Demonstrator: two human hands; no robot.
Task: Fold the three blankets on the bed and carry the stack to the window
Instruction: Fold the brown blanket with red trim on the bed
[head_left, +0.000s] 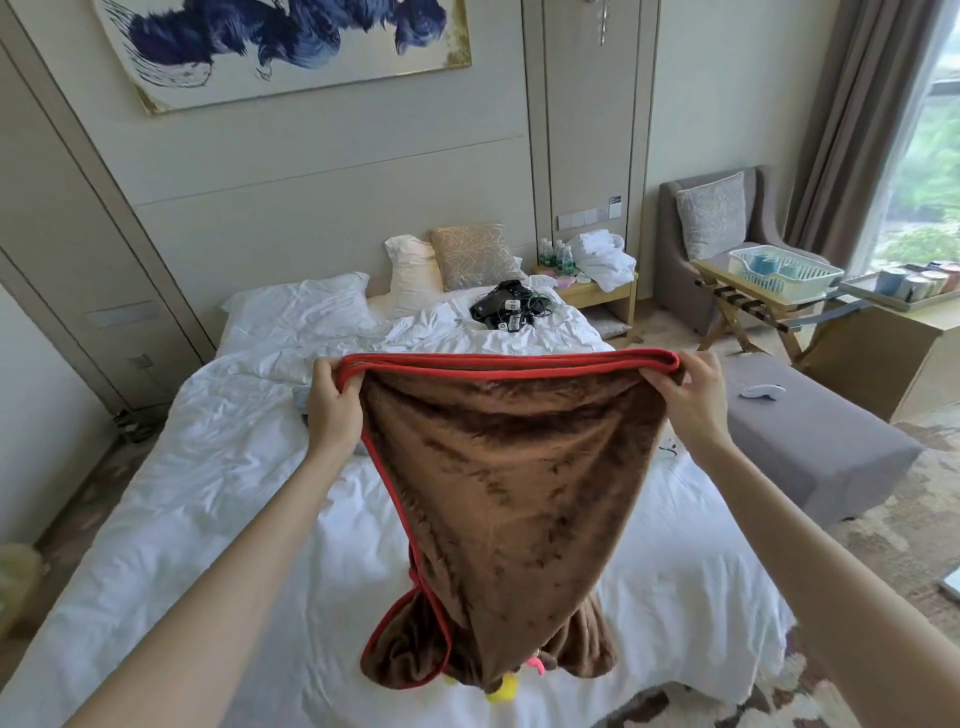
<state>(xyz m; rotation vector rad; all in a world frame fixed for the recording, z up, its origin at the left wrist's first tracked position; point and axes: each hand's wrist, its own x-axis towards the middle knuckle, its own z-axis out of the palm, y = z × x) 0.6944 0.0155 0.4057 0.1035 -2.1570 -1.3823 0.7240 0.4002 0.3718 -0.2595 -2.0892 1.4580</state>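
The left hand (332, 402) and right hand (698, 397) pinch the soft, floppy brown blanket (509, 488) by its top corners, at 10 and 2 o'clock.

A brown blanket (511, 483) with red trim, white bed linen (218, 467), a grey bench (821, 441).

1. Daylight only, coming in from the window (930, 156) at far right; the glass is washed out to pale green-white.
2. Room evenly bright and soft. No hard shadows.
3. White bed (208, 467) sheets close to clipping; creases show only as faint grey shading.
4. Blanket (509, 493) pile carries dark streaks and a dull sheen; lower folds sit in shade.
5. Wide-angle bend: wall panels (52, 234) and curtain (841, 130) lean and bow toward the frame edges.
6. Focus slightly soft overall; carpet (883, 545) at lower right smeared.
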